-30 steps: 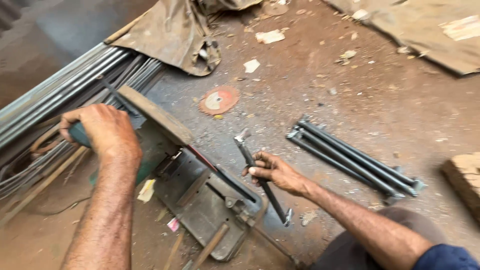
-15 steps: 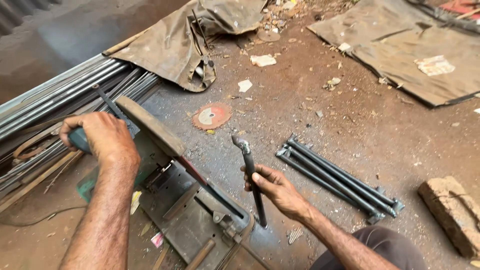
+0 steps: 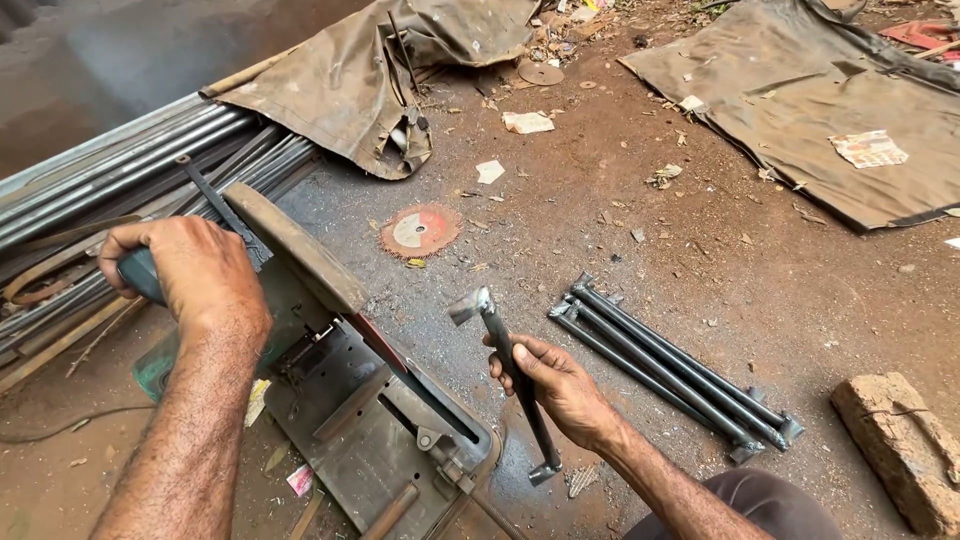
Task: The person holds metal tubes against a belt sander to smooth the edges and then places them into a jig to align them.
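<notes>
My left hand (image 3: pixel 185 270) grips the chop saw (image 3: pixel 340 390) handle at nine o'clock, my right hand (image 3: pixel 555 385) closed around a cut steel rod (image 3: pixel 512 380) at three o'clock, judging I set it aside.

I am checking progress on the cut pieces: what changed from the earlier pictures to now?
The right hand lifted the short metal rod away from the chop saw, turning it more upright. The left hand stayed on the saw handle; the rod pile on the ground did not move.
</notes>
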